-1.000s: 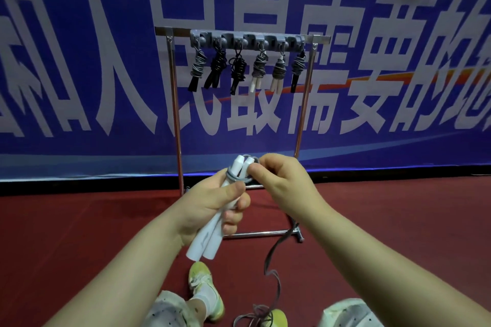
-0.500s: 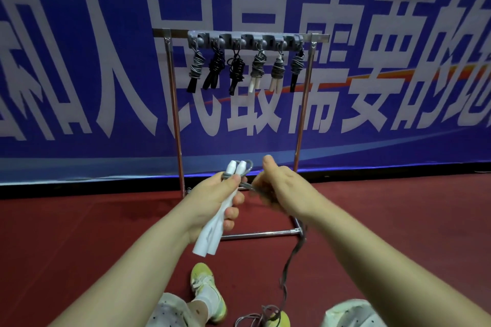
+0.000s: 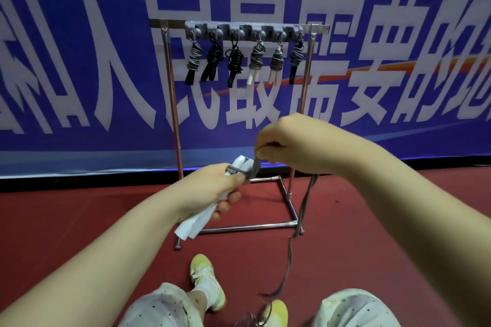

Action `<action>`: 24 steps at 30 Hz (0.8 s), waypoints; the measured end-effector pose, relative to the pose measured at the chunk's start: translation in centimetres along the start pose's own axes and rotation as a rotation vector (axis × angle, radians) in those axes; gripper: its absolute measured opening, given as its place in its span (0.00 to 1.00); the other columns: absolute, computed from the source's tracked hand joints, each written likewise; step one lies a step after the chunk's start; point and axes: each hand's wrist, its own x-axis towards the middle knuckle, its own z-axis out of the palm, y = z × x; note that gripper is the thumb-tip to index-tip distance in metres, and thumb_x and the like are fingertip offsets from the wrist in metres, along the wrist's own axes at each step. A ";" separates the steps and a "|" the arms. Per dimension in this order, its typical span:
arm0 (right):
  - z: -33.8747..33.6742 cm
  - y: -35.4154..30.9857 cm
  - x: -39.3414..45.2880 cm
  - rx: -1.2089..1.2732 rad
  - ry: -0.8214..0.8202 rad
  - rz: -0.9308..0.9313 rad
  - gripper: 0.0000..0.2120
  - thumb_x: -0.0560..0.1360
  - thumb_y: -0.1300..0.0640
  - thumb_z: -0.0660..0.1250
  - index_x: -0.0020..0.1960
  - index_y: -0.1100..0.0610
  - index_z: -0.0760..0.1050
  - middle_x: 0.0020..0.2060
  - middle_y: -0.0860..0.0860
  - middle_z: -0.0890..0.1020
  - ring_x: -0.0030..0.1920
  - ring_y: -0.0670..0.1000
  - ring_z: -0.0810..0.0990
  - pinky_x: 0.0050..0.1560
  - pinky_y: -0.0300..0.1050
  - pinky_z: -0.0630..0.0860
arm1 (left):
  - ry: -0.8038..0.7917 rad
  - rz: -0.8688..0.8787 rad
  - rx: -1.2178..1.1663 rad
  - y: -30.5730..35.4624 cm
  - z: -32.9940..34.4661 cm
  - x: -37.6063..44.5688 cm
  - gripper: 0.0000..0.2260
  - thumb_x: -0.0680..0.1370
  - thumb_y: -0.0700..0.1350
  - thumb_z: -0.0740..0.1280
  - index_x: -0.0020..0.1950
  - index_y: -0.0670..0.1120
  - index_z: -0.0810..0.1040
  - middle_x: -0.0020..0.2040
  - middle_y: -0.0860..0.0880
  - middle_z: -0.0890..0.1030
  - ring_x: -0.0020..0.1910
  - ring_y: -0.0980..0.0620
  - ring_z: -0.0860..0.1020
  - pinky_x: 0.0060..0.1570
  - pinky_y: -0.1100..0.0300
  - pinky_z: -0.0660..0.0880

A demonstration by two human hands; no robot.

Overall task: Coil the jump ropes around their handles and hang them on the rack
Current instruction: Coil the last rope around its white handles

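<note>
My left hand [image 3: 212, 191] grips a pair of white jump rope handles [image 3: 192, 225] held side by side, their tops poking out above my thumb. A grey rope [image 3: 305, 204] loops round the handle tops. My right hand [image 3: 289, 146] pinches that rope just above and to the right of the handles. The rest of the rope hangs down from my right hand to the floor. Behind stands a chrome rack [image 3: 172, 103] with a grey hook bar [image 3: 244, 32]; several coiled ropes [image 3: 256, 61] hang from it.
A blue banner [image 3: 79, 61] with large white characters covers the wall behind the rack. The floor [image 3: 79, 220] is red. My knees and two yellow-green shoes [image 3: 207, 279] are at the bottom, with the rope's loose end lying near the right shoe.
My right hand has risen and moved right, pulling the grey rope up over the handle tops. My left hand keeps its grip on the handles and has hardly shifted.
</note>
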 end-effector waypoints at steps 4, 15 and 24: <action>-0.5 -0.1 1.9 0.132 -0.060 -0.064 0.06 0.78 0.55 0.64 0.48 0.53 0.80 0.41 0.46 0.82 0.38 0.43 0.78 0.37 0.30 0.71 | -0.069 0.040 0.096 0.3 0.5 -0.9 0.04 0.81 0.47 0.60 0.47 0.48 0.70 0.30 0.52 0.72 0.25 0.56 0.66 0.28 0.62 0.63; 4.1 1.3 3.5 1.321 -0.207 0.111 0.11 0.72 0.55 0.67 0.36 0.57 0.69 0.25 0.48 0.72 0.22 0.43 0.64 0.22 0.35 0.53 | -0.325 0.142 -0.517 -0.5 1.2 -1.8 0.14 0.71 0.53 0.68 0.48 0.44 0.74 0.28 0.51 0.69 0.22 0.57 0.67 0.23 0.65 0.68; 5.7 0.9 0.8 1.069 -0.067 0.062 0.16 0.81 0.47 0.57 0.47 0.54 0.80 0.28 0.46 0.70 0.27 0.41 0.66 0.29 0.38 0.61 | -0.184 0.102 -0.541 -1.3 0.0 -1.7 0.18 0.70 0.53 0.68 0.50 0.44 0.68 0.29 0.50 0.70 0.23 0.56 0.65 0.23 0.64 0.66</action>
